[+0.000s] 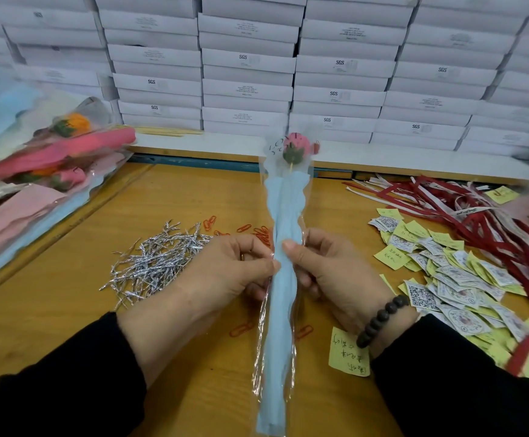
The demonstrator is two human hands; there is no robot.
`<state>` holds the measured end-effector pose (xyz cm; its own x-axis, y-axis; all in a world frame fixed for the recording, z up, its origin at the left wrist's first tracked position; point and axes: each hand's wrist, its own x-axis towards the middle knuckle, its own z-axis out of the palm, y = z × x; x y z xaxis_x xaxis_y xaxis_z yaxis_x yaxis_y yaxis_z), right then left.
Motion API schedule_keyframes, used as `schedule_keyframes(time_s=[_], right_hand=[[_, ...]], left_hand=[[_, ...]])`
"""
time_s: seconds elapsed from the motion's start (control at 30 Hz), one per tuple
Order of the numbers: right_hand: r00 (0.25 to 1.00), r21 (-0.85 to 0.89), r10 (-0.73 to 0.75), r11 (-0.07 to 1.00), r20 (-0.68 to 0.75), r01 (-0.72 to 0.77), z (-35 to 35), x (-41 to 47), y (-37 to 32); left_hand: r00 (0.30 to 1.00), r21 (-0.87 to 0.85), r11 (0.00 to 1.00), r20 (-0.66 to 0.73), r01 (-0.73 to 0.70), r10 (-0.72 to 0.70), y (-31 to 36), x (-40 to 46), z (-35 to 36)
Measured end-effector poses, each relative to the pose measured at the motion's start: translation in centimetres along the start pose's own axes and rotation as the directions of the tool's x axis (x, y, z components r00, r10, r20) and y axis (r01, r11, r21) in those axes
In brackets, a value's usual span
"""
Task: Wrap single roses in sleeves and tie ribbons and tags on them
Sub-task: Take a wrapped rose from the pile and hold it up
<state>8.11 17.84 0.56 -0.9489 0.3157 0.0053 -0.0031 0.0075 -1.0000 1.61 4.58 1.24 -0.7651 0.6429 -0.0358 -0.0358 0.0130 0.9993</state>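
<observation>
1. Head view: I see a single pink rose [296, 147] inside a clear sleeve [283, 279] lined with light blue paper, held over the wooden table [194, 373].
2. The sleeve's long axis runs near to far. The flower head points away from me toward the stacked white boxes [247, 74], and the narrow tail end points back toward my body at the bottom edge.
3. My left hand [225, 272] and right hand [329, 269] meet at about the middle of the sleeve. The rose sits well beyond the grip, and the long tail hangs below it.
4. Both hands are pinching the sleeve: the left thumb and fingers press in from the left, and the right thumb lies across the blue paper with its fingers behind.
5. A pile of silver twist ties [156, 260] lies left of the hands, orange paper clips [244, 228] just behind them, and yellow tags [446, 272] and red ribbons [477, 209] to the right.
6. Finished wrapped roses [52, 159] are stacked at far left.
</observation>
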Motion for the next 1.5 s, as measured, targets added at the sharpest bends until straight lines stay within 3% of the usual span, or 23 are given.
schedule_keyframes(time_s=[0.1,0.27,0.53,0.97,1.27,1.5], right_hand=[[0.998,-0.091,0.045,0.995,-0.033,-0.048,-0.5,0.2,-0.5],[0.999,-0.097,0.043,0.994,0.011,-0.041,-1.1,0.0,-1.2],[0.996,-0.008,0.065,0.998,0.053,-0.065,-0.8,0.0,-1.2],[0.993,-0.005,0.101,0.995,0.061,-0.101,-0.5,0.1,-0.8],[0.995,0.057,0.084,0.995,0.045,-0.087,-0.3,-0.1,-0.9],[0.995,0.046,0.096,0.994,0.03,-0.097,-0.2,-0.1,-0.7]], left_hand=[[0.999,-0.056,0.998,-0.031,0.011,-0.012,0.0,0.1,-0.2],[0.999,-0.057,0.998,-0.049,0.0,-0.003,0.0,0.1,-0.2],[0.999,-0.034,0.999,-0.033,-0.01,0.009,0.3,-0.1,0.1],[1.0,0.046,0.999,0.012,-0.027,0.026,0.1,0.1,-0.3],[0.996,-0.058,0.998,0.079,0.033,-0.028,0.4,-0.2,-0.5],[0.999,0.084,0.996,0.052,0.01,-0.015,0.7,-0.7,0.0]])
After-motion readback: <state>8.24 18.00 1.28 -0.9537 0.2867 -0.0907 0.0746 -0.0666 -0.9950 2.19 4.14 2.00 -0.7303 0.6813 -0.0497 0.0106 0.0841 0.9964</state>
